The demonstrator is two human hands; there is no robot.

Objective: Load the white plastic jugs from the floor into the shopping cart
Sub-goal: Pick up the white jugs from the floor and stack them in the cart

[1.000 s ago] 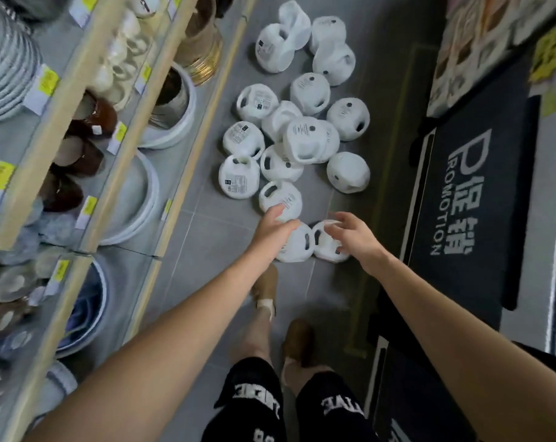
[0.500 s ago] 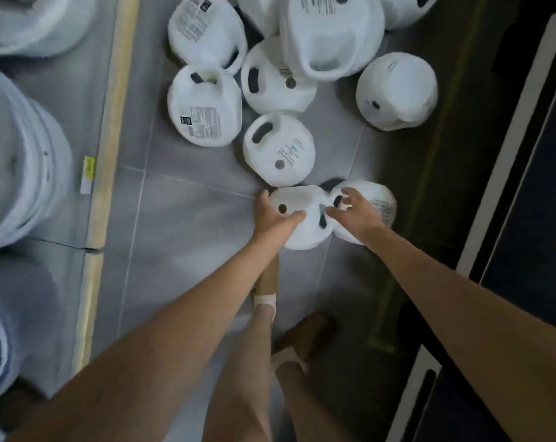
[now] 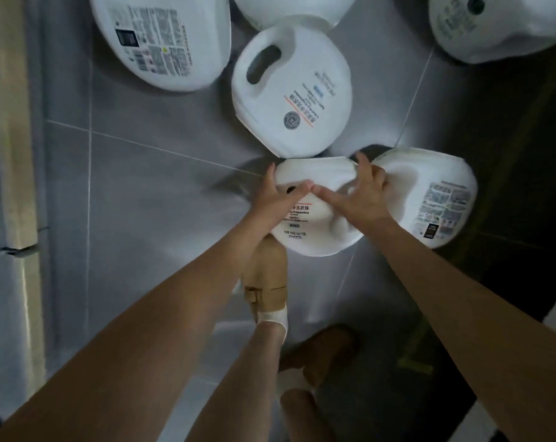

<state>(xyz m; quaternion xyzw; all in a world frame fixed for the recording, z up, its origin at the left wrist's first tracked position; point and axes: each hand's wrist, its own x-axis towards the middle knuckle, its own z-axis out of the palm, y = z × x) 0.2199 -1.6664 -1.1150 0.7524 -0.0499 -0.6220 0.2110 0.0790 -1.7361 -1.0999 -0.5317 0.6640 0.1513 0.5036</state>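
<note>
The nearest white jug lies on its side on the grey floor, label up, just beyond my shoes. My left hand grips its left side, thumb across the top and fingers round the edge. My right hand grips its right end, where the fingers curl over the upper edge. A second jug lies against it on the right. Another jug, handle hole up, lies just beyond. More jugs lie at the top left and top right. No shopping cart is in view.
A shelf unit's wooden edge runs down the left side. A dark mat covers the floor at the right. My tan shoe stands right under the held jug, and the other shoe is behind it.
The view has dropped closer to the floor. My right hand moved from the right-hand jug onto the nearest one, and both hands now hold that jug.
</note>
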